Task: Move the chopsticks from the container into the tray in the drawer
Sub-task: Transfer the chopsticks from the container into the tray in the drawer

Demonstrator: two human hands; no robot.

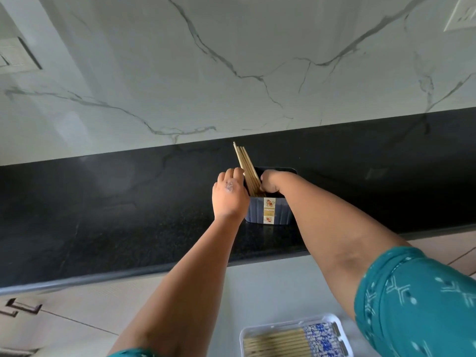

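A dark blue ribbed container (280,211) with a pale label stands on the black counter. Several light wooden chopsticks (244,163) lean out of it toward the far left. My left hand (228,195) rests against the container's left rim, its fingers at the sticks. My right hand (270,184) reaches inside the container, its fingers curled around the lower ends of the chopsticks. Below, a white tray (337,322) sits in the open drawer and holds several chopsticks (278,342) with blue patterned ends, lying side by side.
The black counter (103,215) runs across the view, with a marble wall (231,60) behind it. A socket plate (461,16) sits at the top right. Beige drawer fronts with a recessed handle (23,307) are at the lower left.
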